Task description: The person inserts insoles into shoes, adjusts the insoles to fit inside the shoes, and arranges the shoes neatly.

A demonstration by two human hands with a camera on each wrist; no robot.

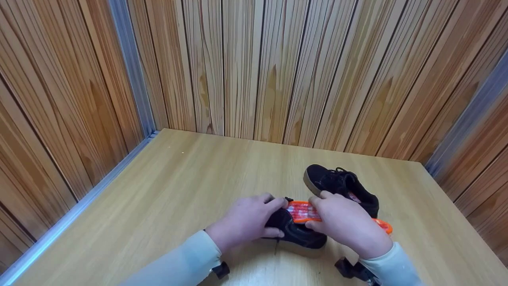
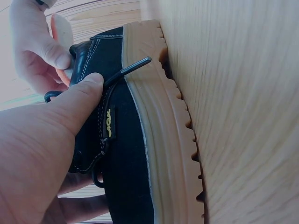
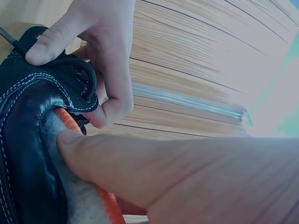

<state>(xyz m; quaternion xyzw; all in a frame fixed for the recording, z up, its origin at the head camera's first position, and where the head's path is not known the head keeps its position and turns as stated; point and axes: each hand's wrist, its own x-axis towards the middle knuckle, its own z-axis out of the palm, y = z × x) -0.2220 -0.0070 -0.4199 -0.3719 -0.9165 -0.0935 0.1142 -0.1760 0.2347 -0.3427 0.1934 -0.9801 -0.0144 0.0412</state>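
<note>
We see the left hand (image 1: 248, 217) gripping a black lace-up shoe (image 1: 301, 237) on the counter (image 1: 178, 186), apparently to steady it. The right hand (image 1: 350, 221) pinches an orange-edged insole (image 1: 302, 212) partly inside that shoe, seemingly to control its angle. Beyond the shoe, rightward, sits its mate (image 1: 326, 181).
</note>
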